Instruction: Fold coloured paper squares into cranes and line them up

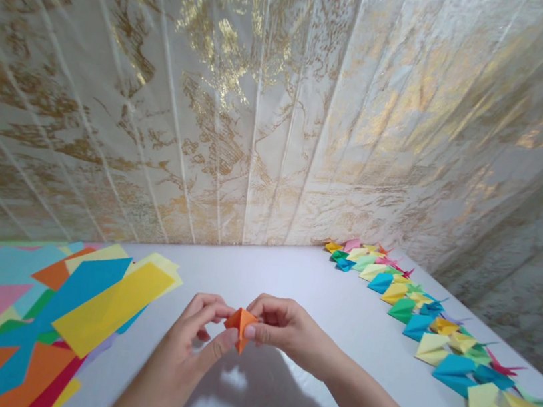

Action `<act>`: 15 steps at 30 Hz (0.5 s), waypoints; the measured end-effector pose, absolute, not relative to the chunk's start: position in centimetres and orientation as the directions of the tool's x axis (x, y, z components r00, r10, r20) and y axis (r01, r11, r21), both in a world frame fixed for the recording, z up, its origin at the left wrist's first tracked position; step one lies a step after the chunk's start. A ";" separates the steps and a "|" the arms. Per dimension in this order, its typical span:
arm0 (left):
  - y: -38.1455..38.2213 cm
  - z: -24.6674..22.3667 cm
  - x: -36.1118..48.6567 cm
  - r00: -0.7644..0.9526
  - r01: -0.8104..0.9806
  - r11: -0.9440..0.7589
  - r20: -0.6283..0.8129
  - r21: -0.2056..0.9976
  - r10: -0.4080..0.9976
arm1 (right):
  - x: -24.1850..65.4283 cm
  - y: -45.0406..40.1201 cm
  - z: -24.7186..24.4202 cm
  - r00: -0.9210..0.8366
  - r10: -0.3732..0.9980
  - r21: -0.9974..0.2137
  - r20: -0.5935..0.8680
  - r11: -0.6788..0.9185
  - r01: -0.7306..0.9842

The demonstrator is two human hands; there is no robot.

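Note:
A small piece of folded orange origami paper (240, 322) is held up above the table, between both hands. It has a diamond-like shape with a point at the top and another at the bottom. My left hand (200, 335) pinches its left side between thumb and fingers. From the right, my right hand (281, 329) grips the other edge, with the thumb pressed on the front face. The fingers behind the paper are partly hidden.
Loose coloured paper sheets (111, 302) lie overlapping on the left of the white table (236, 269). Rows of folded paper pieces (419, 325) in many colours run along the right edge. Gold-patterned curtain fabric (262, 128) hangs behind the table.

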State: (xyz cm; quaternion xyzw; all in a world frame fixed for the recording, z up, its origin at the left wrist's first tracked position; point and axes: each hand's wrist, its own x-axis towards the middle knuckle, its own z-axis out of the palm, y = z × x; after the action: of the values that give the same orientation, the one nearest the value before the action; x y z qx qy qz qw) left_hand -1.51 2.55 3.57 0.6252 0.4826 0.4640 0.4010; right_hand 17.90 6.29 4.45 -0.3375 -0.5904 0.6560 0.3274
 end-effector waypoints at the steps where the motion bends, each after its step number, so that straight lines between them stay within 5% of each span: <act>1: 2.7 3.7 -1.6 0.196 0.179 -0.159 0.123 0.971 0.973 | 17.9 6.3 4.5 -0.550 0.833 -0.995 -0.062 -0.092 -0.026; 5: 2.8 4.0 -1.6 0.299 0.055 -0.005 -0.012 0.998 0.954 | 17.7 6.4 4.5 -0.531 0.842 -0.994 -0.090 -0.109 -0.004; 8: 2.7 4.0 -1.4 0.203 0.085 -0.065 0.046 0.994 0.978 | 17.5 6.3 4.4 -0.511 0.853 -0.993 -0.101 -0.119 -0.002; 15: 2.8 3.6 -1.6 0.052 0.086 -0.247 0.244 0.965 0.968 | 17.0 5.3 5.0 -0.395 0.909 -0.990 0.135 0.140 -0.016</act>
State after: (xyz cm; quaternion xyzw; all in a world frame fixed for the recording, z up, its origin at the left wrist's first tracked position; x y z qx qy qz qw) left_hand -1.62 2.76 3.62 0.5906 0.4461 0.5243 0.4210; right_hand 17.00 5.35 5.00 -0.3557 -0.6278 0.5507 0.4197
